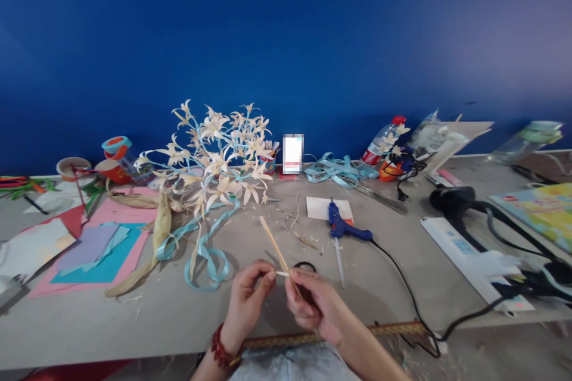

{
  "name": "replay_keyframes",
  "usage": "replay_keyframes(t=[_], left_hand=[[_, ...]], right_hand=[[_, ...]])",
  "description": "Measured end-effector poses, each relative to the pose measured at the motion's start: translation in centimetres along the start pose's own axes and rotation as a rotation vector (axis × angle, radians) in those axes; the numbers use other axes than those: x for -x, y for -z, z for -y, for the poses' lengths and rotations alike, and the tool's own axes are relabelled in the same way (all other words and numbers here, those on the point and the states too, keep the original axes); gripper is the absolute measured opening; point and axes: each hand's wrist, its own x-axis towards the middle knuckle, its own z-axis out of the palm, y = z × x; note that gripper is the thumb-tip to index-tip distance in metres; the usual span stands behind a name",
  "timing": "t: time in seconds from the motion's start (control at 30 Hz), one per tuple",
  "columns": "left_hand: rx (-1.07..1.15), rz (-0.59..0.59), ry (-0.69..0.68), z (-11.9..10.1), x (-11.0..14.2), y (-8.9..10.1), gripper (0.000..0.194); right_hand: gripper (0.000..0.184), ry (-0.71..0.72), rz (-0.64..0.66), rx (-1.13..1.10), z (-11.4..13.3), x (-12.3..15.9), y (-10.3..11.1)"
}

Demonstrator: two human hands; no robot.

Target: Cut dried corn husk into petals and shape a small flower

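Observation:
Close to the table's front edge, my right hand [315, 303] is closed round a long narrow tan strip [273, 242], which looks like dried corn husk and points away from me. My left hand [254, 293] pinches one end of a small white piece [282, 274] between thumb and finger; its other end meets the strip at my right fingertips. Behind the right hand shows a black loop [305, 264], partly hidden, like a scissors handle. A blue glue gun [344, 225] rests to the right, a clear glue stick [338, 265] at its nozzle side.
Cream husk flowers [217, 131] on blue stems stand back left. Dried husks [162, 223], blue ribbon [208, 271] and coloured paper [96, 256] lie left. More ribbon [335, 171] and a bottle [382, 140] are at the back. A black cord [402, 286] runs to a power strip [469, 262].

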Motion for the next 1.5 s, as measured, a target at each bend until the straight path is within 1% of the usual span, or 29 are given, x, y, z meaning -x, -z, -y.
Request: replay_keyframes(t=[0.03,0.07,0.13,0.2,0.23,0.3,0.4,0.47,0.53,0.6,0.63,0.67,0.73,0.83,0.9,0.97,1.03,1.17,1.3,1.4,1.5], left_hand=[[0.013,0.006,0.018,-0.1,0.0,-0.1,0.023],[0.016,0.008,0.023,-0.2,0.0,-0.1,0.024],[0.000,0.000,0.007,-0.6,0.0,-0.2,0.025],[-0.031,-0.018,-0.016,-0.9,0.0,-0.3,0.024],[-0.043,-0.025,-0.022,-1.1,-0.1,-0.3,0.024],[-0.055,-0.034,-0.020,-1.4,-0.1,-0.2,0.024],[-0.074,-0.044,-0.024,-1.7,0.1,-0.1,0.021],[-0.121,-0.050,-0.050,-2.0,0.2,-0.1,0.018],[-0.174,-0.049,-0.081,-2.3,0.3,-0.1,0.016],[-0.202,-0.039,-0.105,-2.5,0.4,-0.1,0.016],[-0.205,-0.033,-0.114,-2.6,0.4,0.0,0.016],[-0.205,-0.029,-0.125,-2.6,0.3,0.0,0.016],[-0.192,-0.027,-0.162,-2.4,0.3,0.2,0.014],[-0.159,-0.042,-0.213,-1.8,0.2,0.4,0.013],[-0.125,-0.038,-0.199,-1.2,0.2,0.5,0.014],[-0.067,-0.016,-0.150,-0.7,0.2,0.6,0.017],[-0.006,0.019,-0.097,-0.5,0.2,0.7,0.020],[0.029,0.081,-0.055,-0.8,0.3,0.8,0.022],[-0.053,0.024,-0.051,-1.4,0.3,0.6,0.024],[-0.096,0.026,-0.048,-1.5,0.4,0.4,0.025],[-0.106,0.042,-0.068,-1.6,0.5,0.3,0.022]], right_hand=[[0.043,0.040,-0.038,0.058,0.0,0.0,0.0],[0.045,0.110,-0.094,0.151,0.0,0.0,0.0],[0.047,0.296,-0.196,0.432,0.0,0.0,-0.1],[0.045,0.454,-0.239,0.731,-0.1,0.0,-0.2],[0.044,0.503,-0.241,0.846,-0.2,0.0,-0.2],[0.043,0.562,-0.242,0.988,-0.3,0.1,-0.3],[0.033,0.576,-0.254,1.088,-0.4,0.2,-0.5],[0.031,0.567,-0.280,1.130,-0.3,0.0,-0.5],[0.032,0.564,-0.303,1.146,-0.3,-0.3,-0.5],[0.035,0.567,-0.313,1.119,-0.3,-0.6,-0.4],[0.038,0.553,-0.303,1.067,-0.3,-0.8,-0.3],[0.042,0.523,-0.284,0.982,-0.3,-0.9,-0.3],[0.048,0.414,-0.223,0.749,-0.3,-0.9,-0.4],[0.049,0.227,-0.134,0.402,-0.2,-0.7,-0.8],[0.047,0.129,-0.082,0.249,-0.1,-0.4,-1.1],[0.046,0.079,-0.046,0.181,0.1,-0.3,-1.3],[0.046,0.132,-0.076,0.241,0.2,-0.4,-1.3],[0.046,0.368,-0.173,0.563,0.3,-0.5,-1.0],[0.039,0.533,-0.212,0.939,0.1,-0.2,-0.7],[0.032,0.560,-0.271,1.088,-0.2,-0.1,-0.7],[0.032,0.545,-0.276,1.104,-0.2,-0.2,-0.7]])
